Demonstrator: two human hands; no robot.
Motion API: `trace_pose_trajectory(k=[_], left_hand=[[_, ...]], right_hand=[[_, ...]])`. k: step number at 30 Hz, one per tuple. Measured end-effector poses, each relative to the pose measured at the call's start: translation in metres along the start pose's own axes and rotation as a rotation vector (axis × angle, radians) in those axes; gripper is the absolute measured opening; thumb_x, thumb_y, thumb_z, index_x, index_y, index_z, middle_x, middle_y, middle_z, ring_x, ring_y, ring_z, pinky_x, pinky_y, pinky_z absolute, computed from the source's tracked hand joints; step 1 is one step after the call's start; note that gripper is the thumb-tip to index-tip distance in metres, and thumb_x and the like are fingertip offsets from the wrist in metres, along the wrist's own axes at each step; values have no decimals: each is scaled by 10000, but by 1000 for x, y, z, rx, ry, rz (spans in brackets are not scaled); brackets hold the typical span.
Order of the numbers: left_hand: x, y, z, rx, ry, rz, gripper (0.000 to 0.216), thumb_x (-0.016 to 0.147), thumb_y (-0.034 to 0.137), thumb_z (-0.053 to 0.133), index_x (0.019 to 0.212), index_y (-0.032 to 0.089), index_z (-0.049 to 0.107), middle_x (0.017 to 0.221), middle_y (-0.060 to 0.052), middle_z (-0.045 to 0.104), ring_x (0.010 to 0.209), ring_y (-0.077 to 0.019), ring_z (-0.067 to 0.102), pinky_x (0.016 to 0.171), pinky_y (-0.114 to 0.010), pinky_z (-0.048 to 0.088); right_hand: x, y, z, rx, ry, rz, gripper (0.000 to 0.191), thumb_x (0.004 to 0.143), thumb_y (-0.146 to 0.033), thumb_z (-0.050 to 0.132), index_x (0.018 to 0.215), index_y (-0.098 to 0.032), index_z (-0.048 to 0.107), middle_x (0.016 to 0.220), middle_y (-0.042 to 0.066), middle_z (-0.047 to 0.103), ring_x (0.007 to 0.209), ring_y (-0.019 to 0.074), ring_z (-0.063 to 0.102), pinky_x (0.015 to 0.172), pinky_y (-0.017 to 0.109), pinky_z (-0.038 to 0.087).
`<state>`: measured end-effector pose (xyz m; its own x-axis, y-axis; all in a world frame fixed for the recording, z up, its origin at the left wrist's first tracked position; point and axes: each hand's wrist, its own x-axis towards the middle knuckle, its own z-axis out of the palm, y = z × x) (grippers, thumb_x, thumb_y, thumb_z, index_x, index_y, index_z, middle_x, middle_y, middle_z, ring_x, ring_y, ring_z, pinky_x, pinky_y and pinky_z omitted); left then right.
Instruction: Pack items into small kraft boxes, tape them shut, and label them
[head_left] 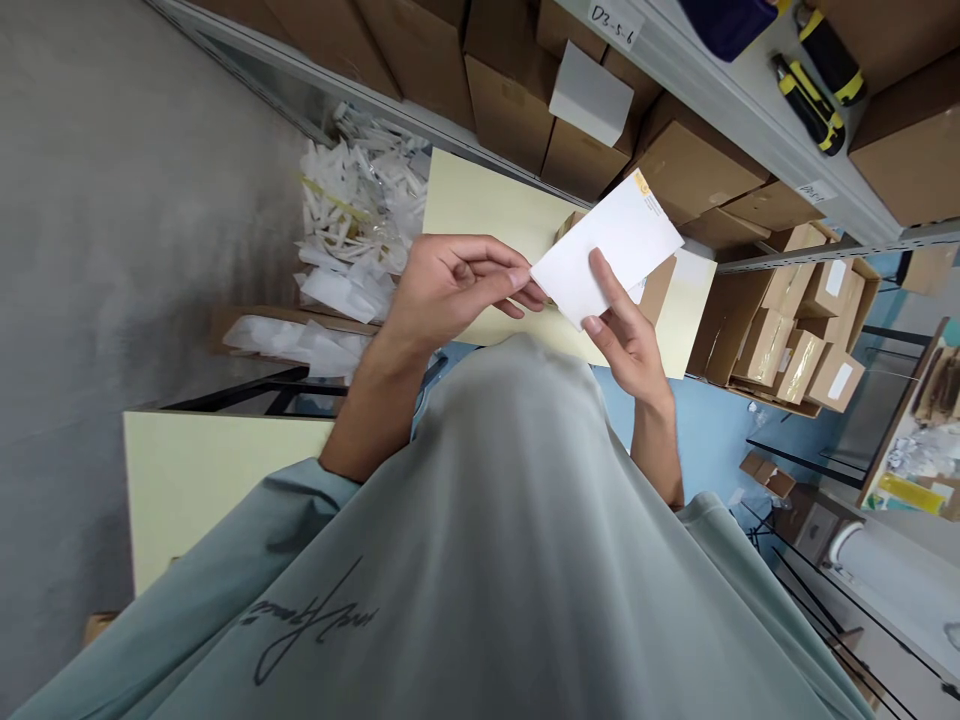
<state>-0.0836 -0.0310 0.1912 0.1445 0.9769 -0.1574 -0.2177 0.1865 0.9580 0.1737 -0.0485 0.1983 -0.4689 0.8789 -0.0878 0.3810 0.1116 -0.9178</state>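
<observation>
A white card or envelope (611, 245) with a small yellow mark at one corner is held up in front of my chest by both hands. My left hand (450, 285) pinches its near left corner between thumb and fingers. My right hand (628, 335) grips its lower edge, the index finger lying along the card's face. Behind the card sits a small brown cardboard box (658, 285), mostly hidden. Both rest over a pale yellow tabletop (480, 205). My grey-green shirt fills the lower part of the view.
Brown cartons (517, 100) crowd a metal shelf behind the table. A heap of white plastic bags (356, 215) lies at the left. An open carton of small boxes (806, 335) stands at the right. Yellow-black tools (814, 95) lie on the upper shelf. Another pale yellow surface (202, 480) is at lower left.
</observation>
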Motion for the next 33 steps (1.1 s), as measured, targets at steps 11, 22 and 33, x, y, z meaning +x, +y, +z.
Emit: trace_pose_trajectory(k=[11,22,33], left_hand=[[7,-21,0,11,97,79,455,892,657,955,871,246,762,733,-33,771,772,-285,859,651,-358,683],[-5,-14,9,256,136,102,210,868,387,912,837,218,790,854,-40,809,811,-211,811,728,-299,665],[-9,-9,10,277,90,47,107,862,342,890,824,275,816,856,-24,808,875,-231,796,740,-325,649]], right_hand=[[8,-6,13,106,128,230,805,1068,-836,629,1696,-332,618,858,-15,818,647,173,716,660,323,650],[25,-36,39,78,314,272,541,962,-794,823,1051,-261,844,550,-101,460,525,110,415,557,268,418],[23,-33,47,22,351,232,461,1044,-716,761,1024,-257,802,567,-118,383,524,107,376,584,269,403]])
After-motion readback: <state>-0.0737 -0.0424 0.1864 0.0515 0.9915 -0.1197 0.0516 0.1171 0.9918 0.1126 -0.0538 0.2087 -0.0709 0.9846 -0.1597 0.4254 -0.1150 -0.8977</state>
